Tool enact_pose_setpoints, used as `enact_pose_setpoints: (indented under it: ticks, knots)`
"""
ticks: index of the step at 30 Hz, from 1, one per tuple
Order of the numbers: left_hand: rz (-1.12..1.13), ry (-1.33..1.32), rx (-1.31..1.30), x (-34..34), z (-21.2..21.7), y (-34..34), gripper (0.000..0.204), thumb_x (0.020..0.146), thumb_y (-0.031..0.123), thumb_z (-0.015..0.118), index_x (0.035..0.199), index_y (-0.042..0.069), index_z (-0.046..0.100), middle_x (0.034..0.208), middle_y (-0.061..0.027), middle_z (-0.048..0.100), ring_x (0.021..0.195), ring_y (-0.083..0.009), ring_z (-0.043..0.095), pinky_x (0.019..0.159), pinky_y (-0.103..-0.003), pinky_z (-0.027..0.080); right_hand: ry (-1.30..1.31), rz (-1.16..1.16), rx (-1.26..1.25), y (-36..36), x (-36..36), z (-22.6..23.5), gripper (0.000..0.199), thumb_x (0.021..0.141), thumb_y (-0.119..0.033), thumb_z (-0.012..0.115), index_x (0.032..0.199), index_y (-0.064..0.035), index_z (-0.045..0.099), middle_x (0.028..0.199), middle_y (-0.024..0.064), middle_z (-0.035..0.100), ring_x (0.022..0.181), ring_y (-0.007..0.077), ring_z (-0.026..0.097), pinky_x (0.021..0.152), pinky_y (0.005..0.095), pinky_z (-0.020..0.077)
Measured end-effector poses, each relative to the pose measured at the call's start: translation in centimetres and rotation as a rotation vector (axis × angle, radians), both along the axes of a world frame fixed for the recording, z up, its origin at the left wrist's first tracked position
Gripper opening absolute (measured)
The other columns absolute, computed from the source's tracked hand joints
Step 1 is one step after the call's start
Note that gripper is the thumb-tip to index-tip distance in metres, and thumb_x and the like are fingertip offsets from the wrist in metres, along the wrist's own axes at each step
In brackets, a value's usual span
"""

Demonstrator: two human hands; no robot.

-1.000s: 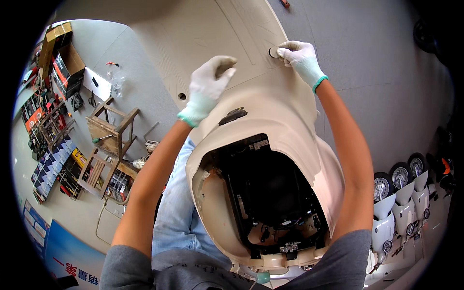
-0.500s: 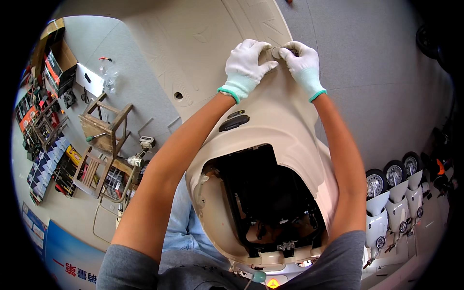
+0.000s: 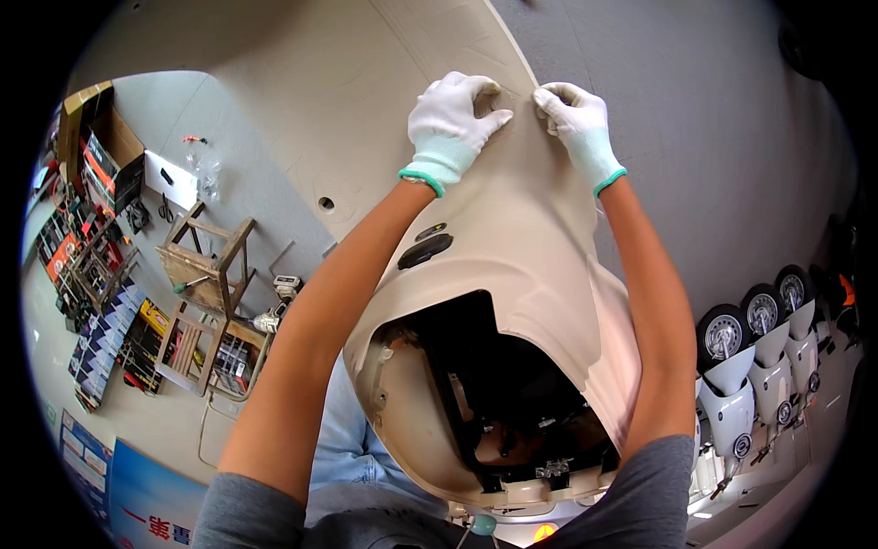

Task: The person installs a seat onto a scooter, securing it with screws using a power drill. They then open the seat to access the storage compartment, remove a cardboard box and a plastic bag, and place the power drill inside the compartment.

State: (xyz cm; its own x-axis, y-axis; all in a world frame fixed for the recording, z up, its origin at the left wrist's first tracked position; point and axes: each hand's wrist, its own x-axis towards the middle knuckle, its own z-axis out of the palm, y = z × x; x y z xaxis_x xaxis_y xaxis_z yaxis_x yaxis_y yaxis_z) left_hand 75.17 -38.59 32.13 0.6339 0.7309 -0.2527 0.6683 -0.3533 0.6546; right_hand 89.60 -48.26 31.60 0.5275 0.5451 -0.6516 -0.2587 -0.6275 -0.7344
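Head: L hand [image 3: 446,121], R hand [image 3: 580,119] fwd, apart

2 gloved hands [image 3: 457,119], 1 beige shell [image 3: 517,215], 3 silver-rimmed wheels [image 3: 722,338].

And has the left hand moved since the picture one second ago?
Yes: against the round hole in the cream panel, the left hand has shifted right and toward the top of the view, closer to the right hand.

Large red and dark characters [image 3: 160,531] were borne by a blue board [image 3: 151,480]; along its edge, a blue-and-white panel's [image 3: 84,462] small print could not be read.
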Motion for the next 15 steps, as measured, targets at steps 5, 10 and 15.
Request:
enact_pose_setpoints:
  ticks: [5,10,15]
  knots:
    - [-0.004,0.032,-0.061,0.4,0.5,0.1,0.033,0.067,0.036,0.076,0.09,0.014,0.068,0.092,-0.0044,0.064,0.085,-0.0237,0.062,0.074,-0.033,0.05,0.109,0.066,0.031,0.6,-0.2,0.2,0.017,0.079,-0.014,0.067,0.087,0.0016,0.065,0.074,0.0019,0.062,0.066,0.0062,0.054,0.059,0.0215,0.0452]
    - [0.002,0.046,-0.049,0.8,0.7,0.1,0.028,0.064,0.03,0.076,0.087,0.016,0.067,0.084,-0.0002,0.064,0.082,-0.0191,0.061,0.071,-0.033,0.05,0.038,0.075,0.024,0.7,-0.4,-0.6,0.019,0.076,-0.016,0.068,0.085,0.0013,0.065,0.073,0.0035,0.063,0.065,0.0086,0.056,0.061,0.0235,0.0467]
    - [0.012,0.072,-0.089,0.6,1.0,0.0,0.031,0.069,0.036,0.075,0.089,0.014,0.067,0.089,-0.0044,0.064,0.082,-0.024,0.062,0.072,-0.033,0.049,-0.176,0.455,-0.117,2.4,1.4,-0.6,0.021,0.071,-0.019,0.067,0.081,-0.0008,0.065,0.068,0.0096,0.063,0.064,0.0158,0.059,0.064,0.029,0.0486]
